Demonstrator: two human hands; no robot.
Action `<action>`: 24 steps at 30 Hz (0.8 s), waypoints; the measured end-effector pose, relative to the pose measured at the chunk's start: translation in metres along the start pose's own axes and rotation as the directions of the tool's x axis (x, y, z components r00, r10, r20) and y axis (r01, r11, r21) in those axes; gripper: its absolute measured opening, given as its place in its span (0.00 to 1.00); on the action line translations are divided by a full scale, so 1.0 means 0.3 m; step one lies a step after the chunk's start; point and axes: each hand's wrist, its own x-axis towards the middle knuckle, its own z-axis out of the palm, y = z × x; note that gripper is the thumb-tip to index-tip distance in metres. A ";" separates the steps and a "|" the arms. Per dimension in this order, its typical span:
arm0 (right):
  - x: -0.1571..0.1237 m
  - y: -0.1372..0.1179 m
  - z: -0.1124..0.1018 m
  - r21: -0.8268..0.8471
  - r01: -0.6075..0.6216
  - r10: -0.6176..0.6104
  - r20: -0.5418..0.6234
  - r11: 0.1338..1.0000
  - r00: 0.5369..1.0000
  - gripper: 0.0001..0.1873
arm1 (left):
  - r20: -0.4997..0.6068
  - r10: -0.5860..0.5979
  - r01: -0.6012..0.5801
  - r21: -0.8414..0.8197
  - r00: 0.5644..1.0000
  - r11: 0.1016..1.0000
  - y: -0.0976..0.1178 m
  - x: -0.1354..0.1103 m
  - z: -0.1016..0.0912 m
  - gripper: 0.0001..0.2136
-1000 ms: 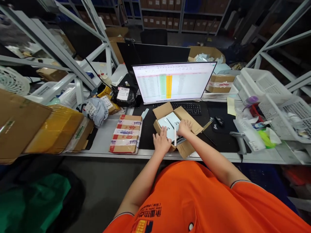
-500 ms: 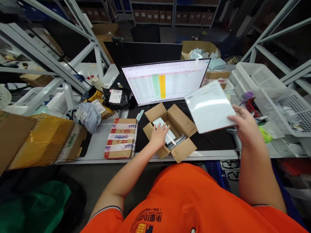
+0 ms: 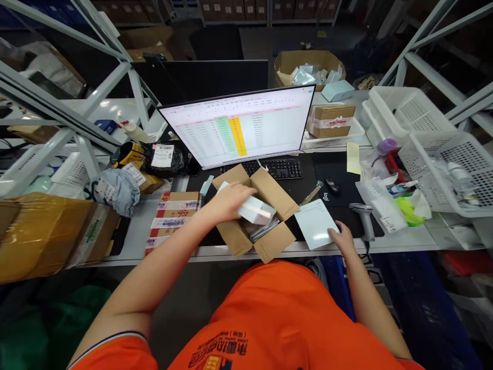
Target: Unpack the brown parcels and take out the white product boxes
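An open cardboard box (image 3: 275,193) stands at the desk's front edge with its flaps spread. My left hand (image 3: 232,200) grips a pale blue-white box (image 3: 254,211) from above, tilted in the cardboard box's opening. Grey wrapping (image 3: 265,229) shows beneath it. On the right, a flat pale blue-white box (image 3: 316,223) lies on the black desk mat. My right hand (image 3: 342,238) holds its right edge, thumb and fingers around the side.
Behind the box are a keyboard (image 3: 285,168) and a monitor (image 3: 246,128). A mouse (image 3: 332,187), a barcode scanner (image 3: 364,220) and white baskets (image 3: 447,159) stand right. A taped parcel (image 3: 173,216) and more parcels lie left.
My right hand has brought the flat box down from the air onto the mat. My left hand has closed on the pale box and lifted it partly. The view has shifted.
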 end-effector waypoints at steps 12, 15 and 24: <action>-0.091 -0.304 0.043 0.488 0.132 -0.380 0.452 0.863 0.807 0.56 | -0.158 -0.530 -0.015 -0.964 0.833 0.264 0.328 0.175 0.183 0.39; -0.045 -0.277 -0.031 0.497 -0.039 -0.219 0.450 0.867 0.866 0.45 | -0.092 -0.466 0.045 -0.960 0.880 0.276 0.349 0.214 0.269 0.39; 0.205 0.020 -0.208 0.395 -0.294 0.157 0.344 0.870 0.926 0.37 | 0.280 -0.511 0.568 -0.183 0.813 0.803 0.144 0.087 0.421 0.27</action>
